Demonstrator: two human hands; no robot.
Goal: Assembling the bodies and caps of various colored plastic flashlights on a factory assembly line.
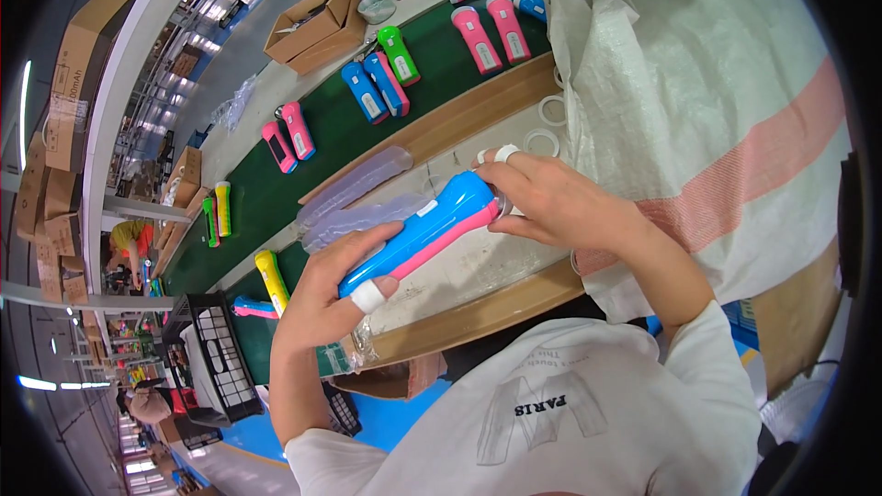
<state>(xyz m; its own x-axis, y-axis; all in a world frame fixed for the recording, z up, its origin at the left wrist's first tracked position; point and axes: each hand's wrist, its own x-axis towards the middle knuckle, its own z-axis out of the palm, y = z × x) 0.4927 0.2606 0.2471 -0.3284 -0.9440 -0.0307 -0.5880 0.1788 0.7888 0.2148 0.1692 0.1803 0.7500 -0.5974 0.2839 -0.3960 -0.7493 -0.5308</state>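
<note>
Head view: the left hand [322, 287] and right hand [559, 200] are holding a blue-and-pink flashlight [430, 228] left of the white sack [680, 101].
The left fingers are gripping its narrow end, farther from the sack; the right fingers are pinching its wide end. Its long axis is slanting, wide end pointing sackward. Its smooth casing could be slipping onto the bench [478, 266] if the left grip loosens.
</note>
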